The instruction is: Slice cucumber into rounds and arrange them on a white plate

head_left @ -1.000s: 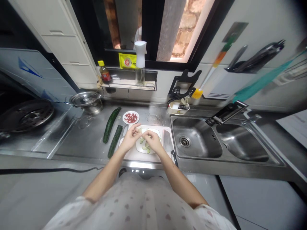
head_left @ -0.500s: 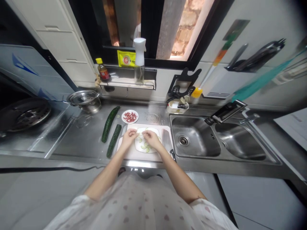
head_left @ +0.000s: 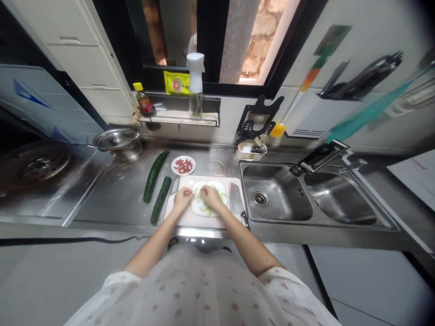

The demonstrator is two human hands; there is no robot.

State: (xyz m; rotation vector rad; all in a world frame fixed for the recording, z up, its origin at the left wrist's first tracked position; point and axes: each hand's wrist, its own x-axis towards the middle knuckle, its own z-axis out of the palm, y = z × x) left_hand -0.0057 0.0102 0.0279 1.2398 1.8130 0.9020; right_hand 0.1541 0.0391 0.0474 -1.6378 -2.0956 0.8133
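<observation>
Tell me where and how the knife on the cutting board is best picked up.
Probably by its black handle, the right hand coming from the near right side. The knife lies along the right side of the cutting board, handle end toward the person and broad blade pointing away, so this should keep the palm off the blade.

Pale green slices (head_left: 205,209), white plate (head_left: 215,212), dark green cucumbers (head_left: 161,200).

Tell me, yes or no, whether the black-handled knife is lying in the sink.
No, the knife lies along the cutting board's right side, between the white plate and the sink.
</observation>
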